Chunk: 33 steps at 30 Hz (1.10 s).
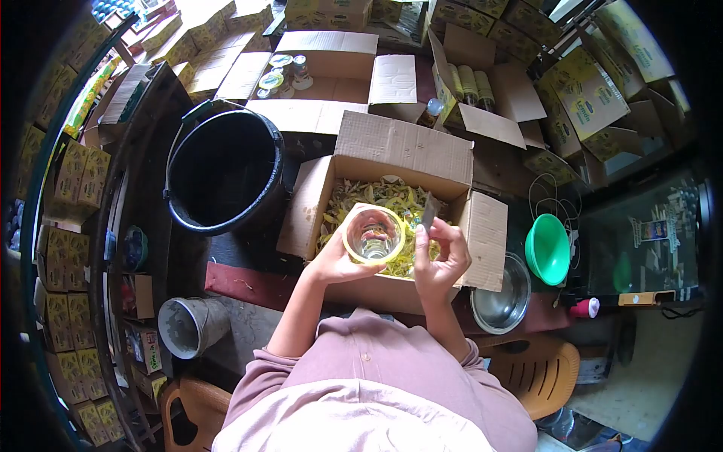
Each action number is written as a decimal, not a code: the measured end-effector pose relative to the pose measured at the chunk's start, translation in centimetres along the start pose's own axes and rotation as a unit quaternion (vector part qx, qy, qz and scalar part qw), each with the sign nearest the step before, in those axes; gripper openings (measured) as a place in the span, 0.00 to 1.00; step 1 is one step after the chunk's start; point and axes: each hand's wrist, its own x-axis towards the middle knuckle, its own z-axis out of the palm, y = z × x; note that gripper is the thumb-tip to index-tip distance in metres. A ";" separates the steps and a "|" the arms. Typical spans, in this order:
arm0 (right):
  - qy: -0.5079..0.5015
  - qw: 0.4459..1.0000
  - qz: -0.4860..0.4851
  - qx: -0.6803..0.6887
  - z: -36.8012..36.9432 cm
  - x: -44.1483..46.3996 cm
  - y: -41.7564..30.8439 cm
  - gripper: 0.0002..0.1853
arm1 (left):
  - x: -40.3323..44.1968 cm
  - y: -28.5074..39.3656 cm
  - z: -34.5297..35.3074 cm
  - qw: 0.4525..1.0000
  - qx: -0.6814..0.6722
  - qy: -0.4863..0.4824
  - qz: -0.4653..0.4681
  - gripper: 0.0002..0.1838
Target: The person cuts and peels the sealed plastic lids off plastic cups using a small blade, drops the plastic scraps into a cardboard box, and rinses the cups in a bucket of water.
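My left hand (333, 261) is wrapped round a clear jar (374, 239) with a yellow rim, its open mouth tilted up toward me. My right hand (443, 262), just right of the jar, pinches a thin flat grey blade (430, 212) that points upward; its handle end is hidden in the fingers. Both hands are above an open cardboard box (405, 164) filled with yellow-green peel-like scraps (350, 197). The blade and the jar are apart.
A black bucket (175, 184) stands left of the box, a grey bucket (194, 328) lower left. On the right are a steel bowl (500, 301) and a green bowl (547, 249). Behind, one carton (331, 44) holds several lidded jars; another (493, 124) holds bottles. Orange chairs (538, 377) flank me.
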 end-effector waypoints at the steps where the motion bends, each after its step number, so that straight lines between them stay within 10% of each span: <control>1: 0.007 1.000 0.016 0.002 -0.2 0.1 0.1 0.11 | 0.0 -0.1 -0.1 1.000 0.012 0.008 -0.001 0.35; 4: 0.013 1.000 0.015 -0.010 -1.0 0.2 1.8 0.16 | -0.1 0.1 -0.3 0.996 0.078 0.037 0.035 0.34; 9: -0.324 0.889 0.081 -0.314 -3.4 -0.4 5.8 0.29 | 0.1 1.2 -0.8 0.970 0.221 0.051 0.090 0.33; 17: -0.092 0.970 0.182 -0.129 -6.5 -1.3 7.8 0.22 | 0.1 0.4 -1.4 0.972 0.206 0.070 0.084 0.32; 33: 0.054 0.946 0.306 -0.090 -12.8 -9.9 12.2 0.25 | -2.1 -6.3 -2.9 0.892 -0.374 0.240 -0.080 0.20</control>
